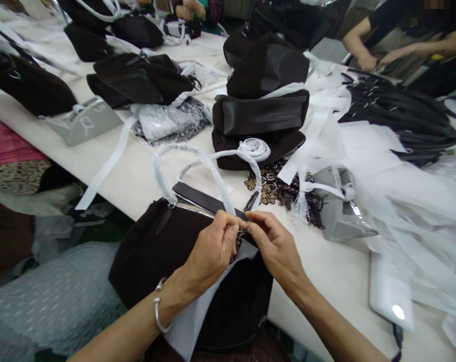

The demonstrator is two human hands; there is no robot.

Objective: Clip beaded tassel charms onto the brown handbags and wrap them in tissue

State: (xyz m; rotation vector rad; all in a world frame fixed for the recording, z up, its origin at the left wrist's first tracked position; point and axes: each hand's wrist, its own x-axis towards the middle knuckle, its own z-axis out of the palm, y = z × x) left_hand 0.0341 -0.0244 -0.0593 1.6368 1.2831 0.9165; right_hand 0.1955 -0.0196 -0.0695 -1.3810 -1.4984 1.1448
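Observation:
A black handbag lies before me at the table's edge, its zip partly open and its two handles wrapped in white. My left hand, below a silver bangle, pinches a small metal piece with a dark patterned charm hanging under it, near the right end of the zip. Fingertips of my right hand meet the same metal piece from the other side. White sheet material lies over the bag below my hands. Just what joins the metal piece to the bag is hidden by my fingers.
Black bags are stacked ahead. Patterned charms and a tape dispenser lie to the right, with white strips and a white phone-like device. Black straps are piled farther back, near another person's hands. Bubble wrap is at lower left.

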